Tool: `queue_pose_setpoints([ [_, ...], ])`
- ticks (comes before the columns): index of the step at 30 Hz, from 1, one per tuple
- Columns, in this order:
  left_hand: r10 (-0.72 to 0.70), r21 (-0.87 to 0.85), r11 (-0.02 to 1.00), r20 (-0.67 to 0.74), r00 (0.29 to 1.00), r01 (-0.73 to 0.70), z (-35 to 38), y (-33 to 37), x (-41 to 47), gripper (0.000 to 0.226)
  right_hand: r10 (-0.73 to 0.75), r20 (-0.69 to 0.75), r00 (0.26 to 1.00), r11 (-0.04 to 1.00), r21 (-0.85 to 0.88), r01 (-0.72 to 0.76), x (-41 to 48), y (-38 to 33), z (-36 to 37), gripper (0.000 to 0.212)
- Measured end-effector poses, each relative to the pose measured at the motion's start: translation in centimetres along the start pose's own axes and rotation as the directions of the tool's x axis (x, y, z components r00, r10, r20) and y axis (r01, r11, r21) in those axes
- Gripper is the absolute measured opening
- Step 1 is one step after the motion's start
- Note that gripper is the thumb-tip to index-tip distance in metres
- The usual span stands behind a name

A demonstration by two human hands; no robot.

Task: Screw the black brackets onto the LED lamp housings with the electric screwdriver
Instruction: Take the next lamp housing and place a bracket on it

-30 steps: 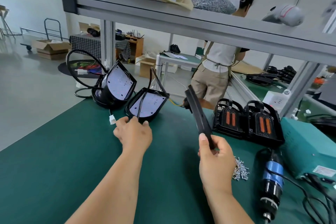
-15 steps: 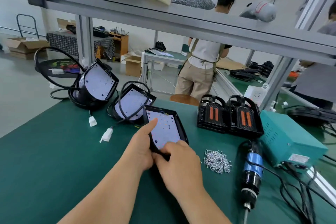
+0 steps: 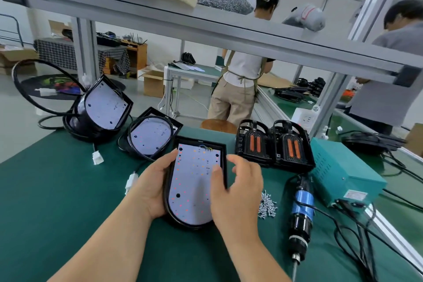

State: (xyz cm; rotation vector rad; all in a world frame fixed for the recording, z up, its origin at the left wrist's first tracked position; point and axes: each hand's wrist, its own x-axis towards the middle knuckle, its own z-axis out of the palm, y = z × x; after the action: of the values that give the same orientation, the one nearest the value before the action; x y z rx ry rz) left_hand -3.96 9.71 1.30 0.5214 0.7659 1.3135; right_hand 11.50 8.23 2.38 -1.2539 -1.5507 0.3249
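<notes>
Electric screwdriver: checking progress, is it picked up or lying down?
Lying down: the screwdriver rests flat on the mat, beside the screws.

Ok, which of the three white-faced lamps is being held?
The nearest lamp, gripped at its left edge by the left hand; the cable-looped lamp and the tilted lamp behind sit untouched.

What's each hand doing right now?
Left hand: holding the lamp housing by its left edge.
Right hand: thumb on the housing; grip cannot be told.
</notes>
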Motion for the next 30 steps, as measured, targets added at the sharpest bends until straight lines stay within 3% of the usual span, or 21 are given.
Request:
queue_pose_setpoints([
  [2, 0.044, 0.002, 0.999, 0.027, 0.999, -0.044, 0.4, 0.0, -0.3, 0.044, 0.201, 0.110, 0.973, 0.978, 0.031, -0.206, 0.5, 0.8, 0.5, 0.040],
  [4, 0.071, -0.002, 0.997, 0.043, 0.997, -0.071, 0.7, 0.0, -0.5, 0.043, 0.272, 0.192, 0.943, 0.948, 0.112, -0.297, 0.3, 1.3, 1.3, 0.036],
  [7, 0.087, -0.028, 0.996, 0.014, 0.996, -0.086, 0.3, 0.3, -0.6, 0.047, 0.264, 0.197, 0.944, 0.904, 0.292, -0.313, 0.1, 1.2, 1.9, 0.029],
  [11, 0.056, -0.088, 0.994, -0.141, 0.988, -0.068, -0.3, 0.6, -0.4, 0.064, 0.234, 0.212, 0.949, 0.867, 0.396, -0.303, 0.0, 0.3, 1.5, 0.042],
  [16, 0.068, -0.052, 0.995, -0.302, 0.951, -0.087, 0.4, 1.1, -0.3, 0.028, 0.224, 0.292, 0.930, 0.770, 0.531, -0.352, -0.2, 0.4, 1.3, 0.044],
  [18, 0.073, -0.008, 0.997, -0.344, 0.936, -0.080, 0.1, 1.1, -0.3, 0.038, 0.206, 0.313, 0.927, 0.746, 0.563, -0.356, -0.3, 0.3, 1.4, 0.044],
  [21, 0.088, 0.027, 0.996, -0.263, 0.961, -0.083, 0.1, 0.9, -0.6, 0.063, 0.202, 0.323, 0.925, 0.710, 0.602, -0.366, -0.5, 0.2, 1.4, 0.044],
  [27, 0.083, 0.197, 0.979, -0.176, 0.981, -0.047, 1.0, 0.6, -1.1, 0.070, 0.214, 0.304, 0.928, 0.675, 0.640, -0.366, -0.6, 0.4, 1.2, 0.044],
  [30, 0.104, 0.190, 0.979, -0.174, 0.979, -0.070, 1.2, 0.6, -1.5, 0.070, 0.204, 0.308, 0.929, 0.677, 0.641, -0.362, -0.6, 0.4, 1.2, 0.042],
])
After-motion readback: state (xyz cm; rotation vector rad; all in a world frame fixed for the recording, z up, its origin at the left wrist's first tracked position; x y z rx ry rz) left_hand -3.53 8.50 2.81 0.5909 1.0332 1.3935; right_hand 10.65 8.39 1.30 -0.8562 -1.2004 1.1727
